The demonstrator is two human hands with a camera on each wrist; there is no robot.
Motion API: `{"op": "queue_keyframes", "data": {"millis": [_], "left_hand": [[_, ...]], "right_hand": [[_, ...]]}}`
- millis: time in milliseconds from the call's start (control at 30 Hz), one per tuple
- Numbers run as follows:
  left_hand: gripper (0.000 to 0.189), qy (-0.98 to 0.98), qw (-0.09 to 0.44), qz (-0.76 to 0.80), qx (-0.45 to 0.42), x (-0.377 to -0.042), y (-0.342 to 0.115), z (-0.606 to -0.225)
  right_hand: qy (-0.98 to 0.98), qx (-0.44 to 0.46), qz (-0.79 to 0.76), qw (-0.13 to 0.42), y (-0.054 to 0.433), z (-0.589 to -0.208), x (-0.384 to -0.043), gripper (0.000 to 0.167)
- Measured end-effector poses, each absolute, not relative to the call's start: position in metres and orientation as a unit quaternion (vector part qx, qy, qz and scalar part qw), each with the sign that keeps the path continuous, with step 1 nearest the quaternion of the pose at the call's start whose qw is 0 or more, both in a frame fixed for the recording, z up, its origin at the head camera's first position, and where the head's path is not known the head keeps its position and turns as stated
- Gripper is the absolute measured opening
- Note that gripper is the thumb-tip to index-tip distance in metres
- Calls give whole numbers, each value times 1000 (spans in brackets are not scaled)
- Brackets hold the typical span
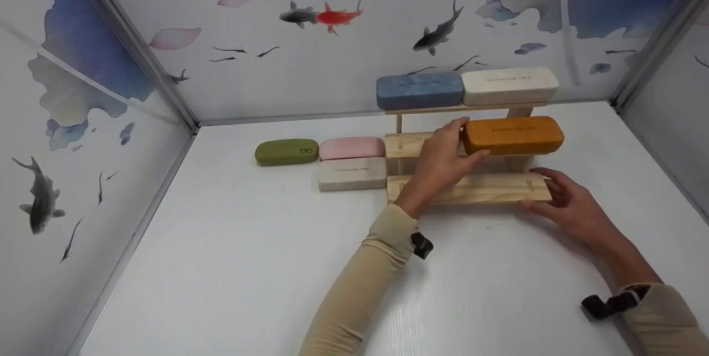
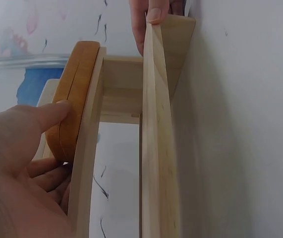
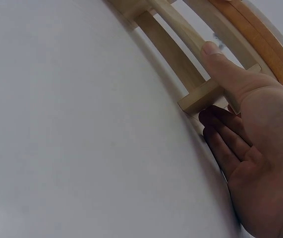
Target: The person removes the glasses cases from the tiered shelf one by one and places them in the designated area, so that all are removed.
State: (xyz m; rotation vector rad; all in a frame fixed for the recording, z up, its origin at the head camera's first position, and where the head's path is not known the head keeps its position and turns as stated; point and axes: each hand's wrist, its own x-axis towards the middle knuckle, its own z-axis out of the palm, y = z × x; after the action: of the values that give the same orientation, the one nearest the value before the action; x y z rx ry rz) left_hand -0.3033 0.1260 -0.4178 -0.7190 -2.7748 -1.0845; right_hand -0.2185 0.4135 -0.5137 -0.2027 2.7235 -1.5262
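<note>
A three-tier wooden stand (image 1: 471, 189) sits on the white table. An orange glasses case (image 1: 515, 134) lies on its middle shelf. My left hand (image 1: 458, 144) grips the case's left end, thumb in front and fingers over the top. The left wrist view shows the thumb (image 2: 52, 111) pressed on the orange case (image 2: 74, 99). My right hand (image 1: 540, 190) holds the right end of the bare bottom shelf. Its thumb (image 3: 215, 54) lies on the wood (image 3: 181, 59) and its fingers curl beneath. A blue case (image 1: 419, 90) and a cream case (image 1: 509, 86) rest on the top shelf.
Left of the stand lie a green case (image 1: 286, 151), a pink case (image 1: 351, 148) and a beige case (image 1: 352, 173) in front of the pink one. Fish-patterned walls enclose the table at the left, back and right. White tabletop stretches toward me.
</note>
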Motion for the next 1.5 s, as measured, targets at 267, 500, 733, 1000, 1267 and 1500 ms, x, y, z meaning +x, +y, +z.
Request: {"op": "queue_keyframes", "data": {"millis": [267, 500, 733, 1000, 1267, 1500], "left_hand": [[75, -901, 36, -366, -231, -301, 125, -421], [72, -883, 24, -401, -245, -301, 120, -421], [71, -866, 23, -431, -254, -301, 117, -423], [69, -834, 46, -468, -287, -301, 109, -424], [71, -810, 40, -503, -298, -301, 103, -426], [72, -801, 54, -515, -300, -300, 98, -431]], "right_hand": [[873, -46, -485, 15, 411, -512, -217, 75], [874, -58, -482, 11, 412, -512, -217, 77], [874, -54, -483, 14, 411, -512, -218, 77], [870, -38, -491, 19, 410, -511, -218, 77], [876, -50, -479, 15, 411, -511, -218, 79], [875, -39, -481, 19, 410, -509, -218, 79]]}}
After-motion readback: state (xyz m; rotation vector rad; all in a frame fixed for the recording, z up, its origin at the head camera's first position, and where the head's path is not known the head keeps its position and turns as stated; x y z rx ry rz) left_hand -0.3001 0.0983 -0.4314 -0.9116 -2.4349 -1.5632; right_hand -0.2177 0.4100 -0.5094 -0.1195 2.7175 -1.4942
